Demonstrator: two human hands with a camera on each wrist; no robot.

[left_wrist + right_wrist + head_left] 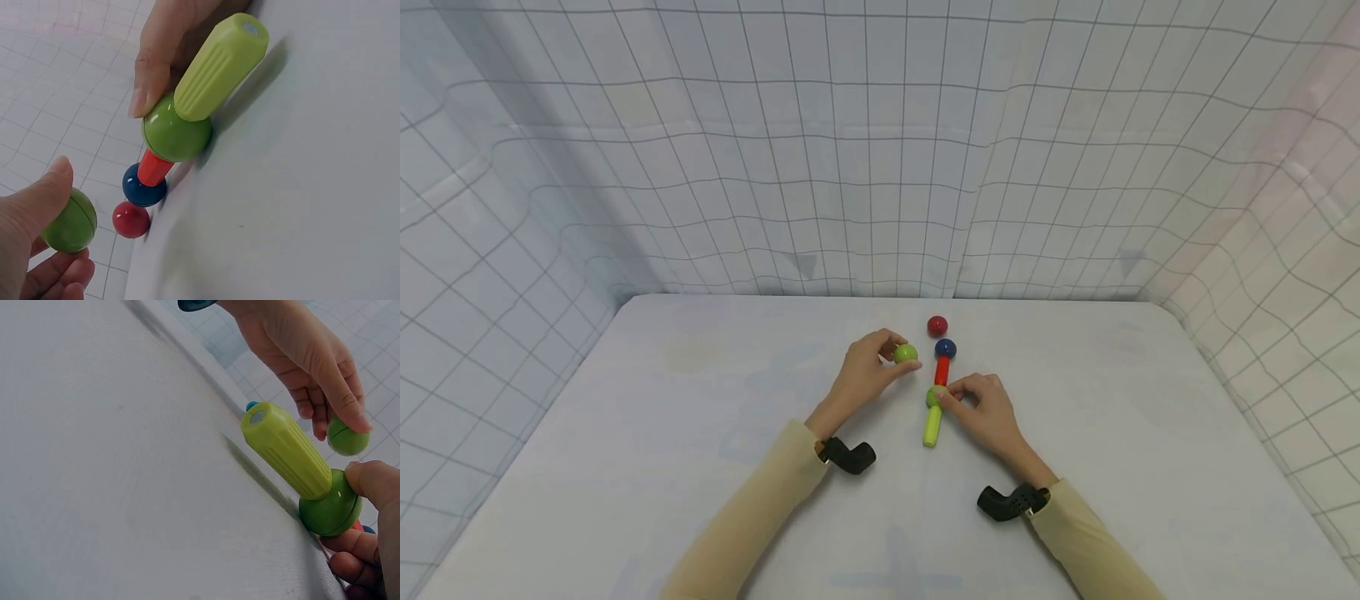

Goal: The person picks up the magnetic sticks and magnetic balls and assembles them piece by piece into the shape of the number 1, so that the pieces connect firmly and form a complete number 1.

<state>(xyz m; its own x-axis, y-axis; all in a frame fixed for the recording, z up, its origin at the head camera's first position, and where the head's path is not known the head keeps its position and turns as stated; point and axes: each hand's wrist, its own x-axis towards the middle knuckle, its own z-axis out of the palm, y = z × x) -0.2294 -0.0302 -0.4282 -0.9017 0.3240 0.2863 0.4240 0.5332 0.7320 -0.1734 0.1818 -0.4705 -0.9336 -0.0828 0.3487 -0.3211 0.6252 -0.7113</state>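
Note:
My left hand point(867, 367) pinches a loose green ball point(906, 353) between thumb and fingers, a little above the table or near it. To its right lies a joined row of pieces: a yellow-green ribbed rod point(932, 427), a second green ball, a red rod point(942, 370) and a blue ball point(945, 348). Thumb and fingers of my right hand point(988, 414) grip that second green ball point(175, 131) from the right. Just beyond the blue ball sits a red ball point(937, 326); whether they touch I cannot tell.
The pieces lie on a white table point(700, 467) whose far edge meets a pale gridded curtain point(850, 167). More of the same curtain hangs at both sides. Each wrist carries a black camera mount point(850, 457).

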